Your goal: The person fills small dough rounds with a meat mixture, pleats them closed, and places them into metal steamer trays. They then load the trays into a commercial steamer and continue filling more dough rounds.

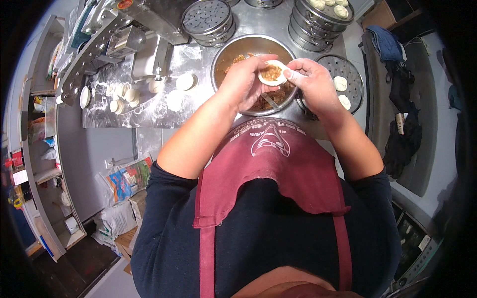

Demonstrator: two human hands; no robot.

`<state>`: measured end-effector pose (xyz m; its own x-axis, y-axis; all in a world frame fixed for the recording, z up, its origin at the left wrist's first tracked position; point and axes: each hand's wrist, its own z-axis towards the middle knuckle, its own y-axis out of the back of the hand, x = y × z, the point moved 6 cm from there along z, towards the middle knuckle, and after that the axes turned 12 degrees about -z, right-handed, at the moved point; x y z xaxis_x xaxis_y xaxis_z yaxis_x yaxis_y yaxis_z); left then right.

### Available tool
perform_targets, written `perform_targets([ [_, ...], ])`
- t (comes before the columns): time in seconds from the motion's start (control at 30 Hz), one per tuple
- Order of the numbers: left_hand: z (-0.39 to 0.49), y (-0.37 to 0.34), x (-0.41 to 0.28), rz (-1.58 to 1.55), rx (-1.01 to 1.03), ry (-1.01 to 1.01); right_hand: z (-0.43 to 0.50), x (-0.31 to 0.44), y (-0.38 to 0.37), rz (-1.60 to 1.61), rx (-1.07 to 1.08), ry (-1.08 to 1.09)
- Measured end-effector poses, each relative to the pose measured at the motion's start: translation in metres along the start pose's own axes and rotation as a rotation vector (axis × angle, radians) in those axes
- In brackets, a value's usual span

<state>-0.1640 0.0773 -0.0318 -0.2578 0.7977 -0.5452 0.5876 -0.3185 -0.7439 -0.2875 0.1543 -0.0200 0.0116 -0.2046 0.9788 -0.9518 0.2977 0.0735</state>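
Above a steel bowl (216,74) of brown filling, my left hand (244,80) cradles a round dough wrapper (272,73) with orange-brown chopped filling in its middle. The thumb and fingers of my right hand (313,83) pinch the wrapper's right edge. The wrapper is still unclosed on top. A flat metal spatula or handle (271,101) leans in the bowl under my hands. To the right, pleated buns (340,83) sit on a perforated steamer tray (354,74), partly behind my right hand. Dough rounds (185,81) lie on the floured steel table to the left.
Stacked steamers (208,24) stand behind the bowl, and a taller stack (313,31) with buns on top stands at the back right. A dough machine (147,56) and small piles of dough rounds (126,95) are at the left. A padded bench (413,149) runs along the right.
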Motion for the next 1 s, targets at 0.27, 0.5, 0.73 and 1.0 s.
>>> perform_targets([
  [0.27, -0.010, -0.001, 0.017, -0.205, -0.042, -0.117, -0.010, 0.002, -0.009, -0.322, -0.176, 0.232],
  [0.5, -0.011, -0.009, 0.003, 0.003, -0.004, -0.105, -0.012, 0.039, -0.007, -0.638, -0.174, 0.609],
  [0.73, -0.006, -0.007, -0.009, 0.160, 0.063, -0.021, 0.002, 0.027, -0.007, -0.319, 0.018, 0.192],
  [1.0, -0.003, -0.007, -0.025, 0.074, 0.117, 0.012, 0.012, 0.025, -0.007, -0.179, 0.032, 0.053],
])
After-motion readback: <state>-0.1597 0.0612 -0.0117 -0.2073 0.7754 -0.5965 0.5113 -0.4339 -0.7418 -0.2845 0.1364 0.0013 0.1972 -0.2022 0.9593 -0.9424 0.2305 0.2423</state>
